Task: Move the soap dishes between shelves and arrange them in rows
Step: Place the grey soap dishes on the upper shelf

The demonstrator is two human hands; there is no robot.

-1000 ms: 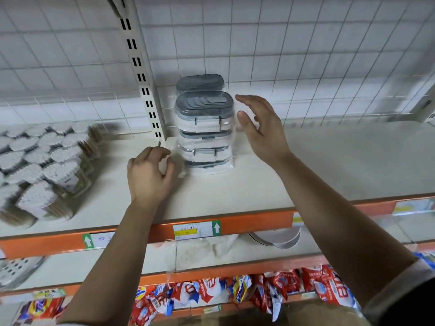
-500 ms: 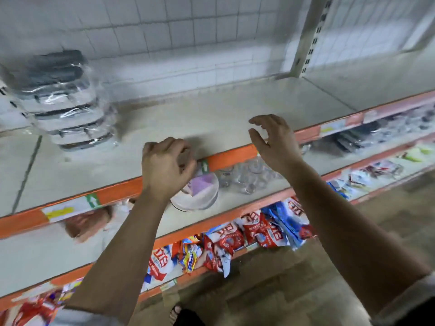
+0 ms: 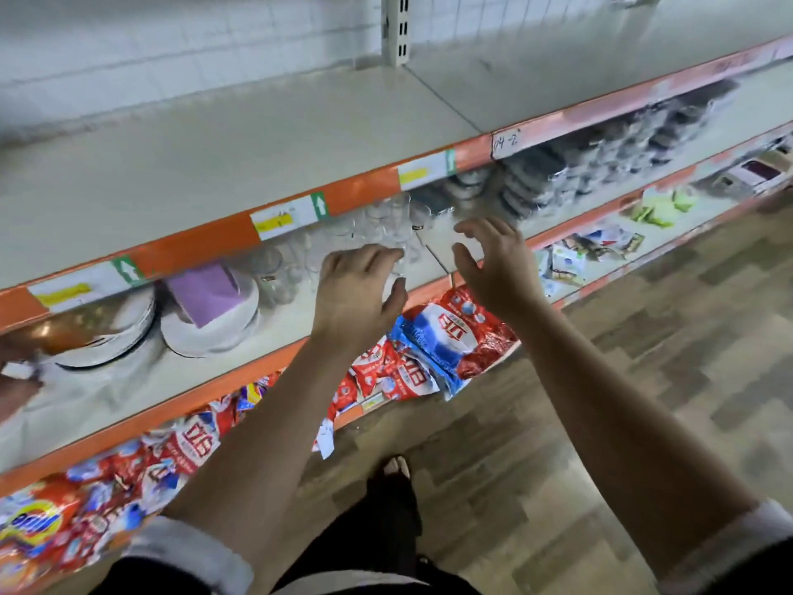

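Several stacks of dark-lidded soap dishes (image 3: pixel 553 176) in clear wrap stand on the middle shelf at the right, blurred. Both my hands hover in front of that shelf, left of the stacks and touching nothing. My left hand (image 3: pixel 360 289) has loosely curved fingers and holds nothing. To its right, my right hand (image 3: pixel 493 259) is spread with the fingers pointing toward the shelf, still short of the dishes. The upper shelf (image 3: pixel 257 135) shows no soap dishes in this view.
Clear glasses (image 3: pixel 386 227) stand on the middle shelf just behind my hands. Further left, white plates (image 3: pixel 210 332) carry a purple box (image 3: pixel 206 289). Red and blue detergent bags (image 3: pixel 450 337) fill the bottom shelf. Another person's hand (image 3: pixel 17 380) shows at the left edge.
The view has swung right and down, away from the wrapped stack on the upper shelf. Both hands dropped from the upper shelf to the middle shelf front, empty throughout.
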